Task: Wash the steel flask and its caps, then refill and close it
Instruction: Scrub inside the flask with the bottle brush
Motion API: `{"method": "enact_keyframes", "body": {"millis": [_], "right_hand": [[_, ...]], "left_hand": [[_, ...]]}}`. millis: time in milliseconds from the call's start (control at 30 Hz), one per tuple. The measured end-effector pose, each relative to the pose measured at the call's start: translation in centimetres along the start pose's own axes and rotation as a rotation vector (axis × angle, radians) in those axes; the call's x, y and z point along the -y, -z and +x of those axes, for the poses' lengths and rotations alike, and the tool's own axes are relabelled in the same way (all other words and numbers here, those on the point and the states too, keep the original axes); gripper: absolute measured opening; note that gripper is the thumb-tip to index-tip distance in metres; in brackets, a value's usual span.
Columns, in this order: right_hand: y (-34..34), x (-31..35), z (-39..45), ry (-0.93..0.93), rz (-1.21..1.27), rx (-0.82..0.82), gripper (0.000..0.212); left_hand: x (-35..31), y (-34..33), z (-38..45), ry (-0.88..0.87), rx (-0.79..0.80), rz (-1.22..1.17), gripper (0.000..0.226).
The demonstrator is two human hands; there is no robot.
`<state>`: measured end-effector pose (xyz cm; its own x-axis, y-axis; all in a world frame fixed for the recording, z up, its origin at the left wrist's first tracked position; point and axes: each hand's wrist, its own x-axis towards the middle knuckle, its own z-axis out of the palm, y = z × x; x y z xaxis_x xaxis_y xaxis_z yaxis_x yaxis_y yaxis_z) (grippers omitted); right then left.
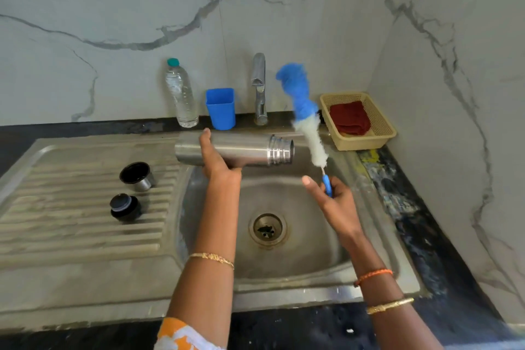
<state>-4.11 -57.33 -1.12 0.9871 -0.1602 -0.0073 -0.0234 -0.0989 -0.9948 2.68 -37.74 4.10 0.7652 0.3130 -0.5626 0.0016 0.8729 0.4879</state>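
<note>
Flask held level above the sink basin, mouth open, bottle brush ready beside it.

The left hand (pixel 217 162) wraps the steel flask (pixel 235 150) at mid-body above the sink's (pixel 284 281) rear edge; the right hand (pixel 331 193) pinches the bottle brush (pixel 308 122) handle. Judged rigid, smooth and slippery when wet; mid-body grip suits. Two caps (pixel 136 176) stand on the drainboard.
</note>
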Motion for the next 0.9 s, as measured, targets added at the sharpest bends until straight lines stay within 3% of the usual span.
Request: {"method": "enact_keyframes", "body": {"millis": [133, 267, 333, 433, 500, 567, 633, 733, 900], "right_hand": [[-2.3, 2.3, 0.2, 0.021, 0.123, -0.032, 0.046], [-4.0, 4.4, 0.6, 0.168, 0.284, -0.122, 0.040], [-3.8, 5.3, 1.1, 0.194, 0.326, -0.120, 0.041], [-2.8, 5.8, 2.3, 0.211, 0.283, -0.093, 0.051], [-2.2, 6.0, 3.0, 0.222, 0.198, -0.099, 0.056], [-2.0, 6.0, 3.5, 0.229, 0.096, -0.087, 0.055], [-2.1, 6.1, 3.7, 0.239, 0.096, -0.026, 0.054], [-2.8, 6.3, 3.7, 0.211, 0.079, 0.086, 0.053], [-3.1, 8.3, 4.0, 0.165, 0.060, 0.180, 0.025]], "left_hand": [[2.5, 0.8, -2.1, 0.143, -0.016, -0.032, 0.056], [5.1, 1.7, -3.1, 0.313, -0.024, 0.115, 0.071], [5.4, 2.8, -3.0, 0.461, 0.076, 0.285, 0.085], [3.2, 4.8, -3.3, 0.660, 0.337, 0.788, 0.095], [1.5, 6.0, -4.0, 0.533, 0.390, 1.266, 0.100], [1.0, 6.5, -4.4, 0.160, 0.356, 1.550, 0.098], [1.5, 5.6, -5.1, -0.132, 0.478, 1.456, 0.092], [2.3, 2.9, -5.1, -0.361, 0.684, 1.281, 0.083], [2.5, 0.9, -2.8, -0.502, 0.618, 1.159, 0.061]]}}
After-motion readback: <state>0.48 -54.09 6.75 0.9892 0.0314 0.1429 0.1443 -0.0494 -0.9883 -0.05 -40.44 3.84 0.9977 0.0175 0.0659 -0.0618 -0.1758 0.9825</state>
